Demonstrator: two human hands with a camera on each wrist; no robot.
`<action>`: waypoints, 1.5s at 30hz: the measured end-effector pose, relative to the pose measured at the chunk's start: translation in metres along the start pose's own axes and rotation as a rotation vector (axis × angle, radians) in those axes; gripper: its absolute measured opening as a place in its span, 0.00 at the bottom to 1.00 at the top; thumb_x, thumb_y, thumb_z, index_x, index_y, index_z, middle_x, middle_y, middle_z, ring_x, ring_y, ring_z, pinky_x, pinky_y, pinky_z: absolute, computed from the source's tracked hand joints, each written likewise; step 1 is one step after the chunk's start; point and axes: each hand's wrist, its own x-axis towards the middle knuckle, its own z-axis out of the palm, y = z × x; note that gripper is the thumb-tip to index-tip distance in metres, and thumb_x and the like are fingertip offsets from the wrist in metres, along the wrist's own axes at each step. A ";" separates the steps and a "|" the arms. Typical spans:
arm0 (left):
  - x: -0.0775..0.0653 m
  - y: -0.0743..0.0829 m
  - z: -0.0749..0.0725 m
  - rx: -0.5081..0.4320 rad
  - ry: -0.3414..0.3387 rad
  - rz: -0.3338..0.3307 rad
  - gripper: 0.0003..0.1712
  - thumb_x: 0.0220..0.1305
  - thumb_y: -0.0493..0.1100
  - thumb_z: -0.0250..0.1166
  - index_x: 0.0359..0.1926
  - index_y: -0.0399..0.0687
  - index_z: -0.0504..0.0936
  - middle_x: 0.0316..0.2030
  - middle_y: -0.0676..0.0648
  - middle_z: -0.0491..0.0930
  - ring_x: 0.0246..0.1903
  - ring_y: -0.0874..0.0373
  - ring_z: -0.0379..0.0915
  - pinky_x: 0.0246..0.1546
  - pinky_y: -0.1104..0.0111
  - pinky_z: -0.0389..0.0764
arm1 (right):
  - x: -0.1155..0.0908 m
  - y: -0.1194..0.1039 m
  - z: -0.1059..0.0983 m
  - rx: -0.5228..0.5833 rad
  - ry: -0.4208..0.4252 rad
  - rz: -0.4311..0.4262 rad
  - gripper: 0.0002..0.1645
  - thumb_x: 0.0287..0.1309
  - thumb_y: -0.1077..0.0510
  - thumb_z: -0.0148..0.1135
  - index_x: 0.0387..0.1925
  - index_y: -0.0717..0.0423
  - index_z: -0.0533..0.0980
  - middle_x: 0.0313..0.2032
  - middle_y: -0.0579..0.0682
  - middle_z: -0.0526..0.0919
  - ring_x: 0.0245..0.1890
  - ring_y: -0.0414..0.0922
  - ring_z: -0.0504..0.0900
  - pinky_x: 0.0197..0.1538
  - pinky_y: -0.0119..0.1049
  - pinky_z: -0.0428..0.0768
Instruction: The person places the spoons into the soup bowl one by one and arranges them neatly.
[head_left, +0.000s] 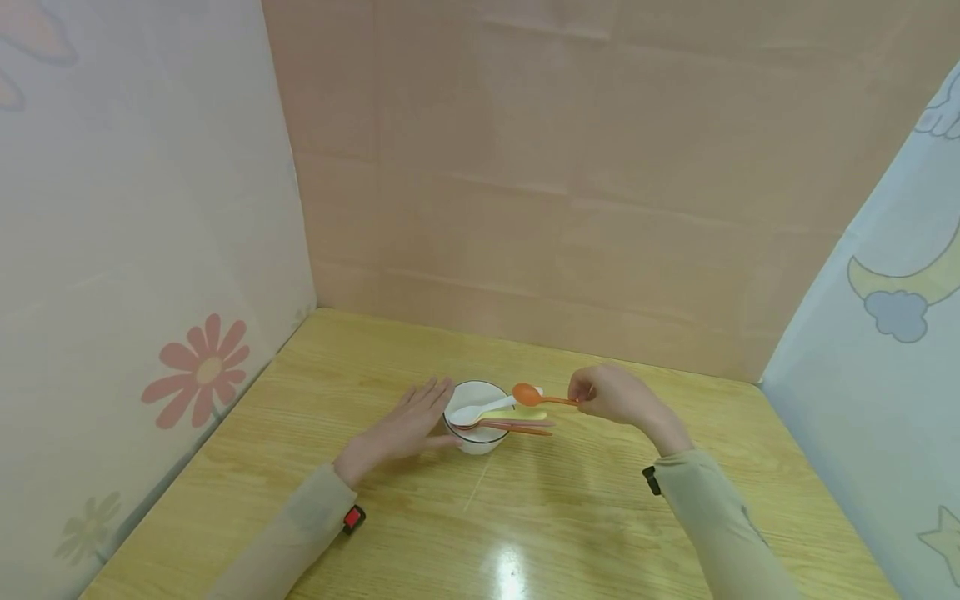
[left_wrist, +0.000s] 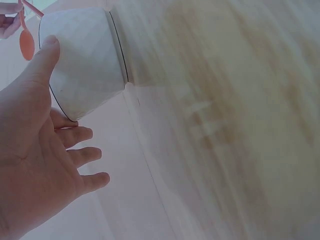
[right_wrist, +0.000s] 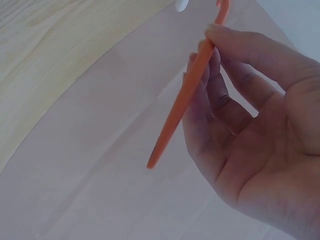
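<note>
A white bowl (head_left: 480,447) with a dark rim line stands on the table. Leaning in it are a white spoon (head_left: 467,415) and yellow (head_left: 517,414), pink (head_left: 534,423) and orange (head_left: 530,431) utensils, whose handles stick out over the right rim. My left hand (head_left: 408,423) rests against the bowl's left side, thumb on the near wall and the other fingers extended and spread. To the right of the bowl, my right hand (head_left: 613,394) pinches an orange spoon (right_wrist: 182,100) by its handle between thumb and fingers. That spoon's head (head_left: 527,394) is raised at the bowl's right rim, overlapping the white handle.
The wooden table (head_left: 420,525) reaches a tan sheet (head_left: 525,208) at the back. Pale printed sheets bound it on both sides, a flower (head_left: 206,371) on the left one and a moon (head_left: 911,283) on the right. Light glares off the near tabletop.
</note>
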 end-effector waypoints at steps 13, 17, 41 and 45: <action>0.001 0.000 0.002 0.006 -0.004 -0.007 0.54 0.67 0.64 0.60 0.77 0.35 0.48 0.78 0.35 0.48 0.77 0.35 0.41 0.74 0.38 0.50 | 0.019 -0.014 0.005 -0.028 -0.053 0.003 0.06 0.54 0.68 0.66 0.28 0.54 0.81 0.29 0.48 0.84 0.31 0.40 0.78 0.37 0.38 0.80; 0.002 -0.002 0.002 0.004 0.000 -0.001 0.53 0.67 0.62 0.61 0.77 0.34 0.48 0.77 0.34 0.49 0.77 0.34 0.41 0.74 0.38 0.50 | 0.027 -0.019 0.007 -0.037 -0.053 -0.013 0.07 0.52 0.69 0.64 0.29 0.55 0.81 0.29 0.49 0.84 0.30 0.40 0.77 0.36 0.35 0.78; -0.001 -0.006 0.003 -0.013 0.015 0.033 0.53 0.67 0.60 0.62 0.76 0.31 0.49 0.77 0.32 0.49 0.76 0.32 0.43 0.72 0.36 0.51 | 0.050 -0.043 0.015 -0.069 -0.108 -0.033 0.09 0.49 0.71 0.63 0.28 0.55 0.81 0.30 0.49 0.84 0.32 0.40 0.78 0.37 0.34 0.78; 0.000 -0.006 0.003 -0.010 0.014 0.031 0.53 0.67 0.61 0.62 0.76 0.32 0.48 0.77 0.33 0.49 0.76 0.32 0.42 0.73 0.36 0.51 | 0.055 -0.045 0.017 -0.085 -0.117 -0.039 0.09 0.49 0.71 0.64 0.28 0.55 0.81 0.30 0.50 0.84 0.31 0.40 0.77 0.37 0.33 0.77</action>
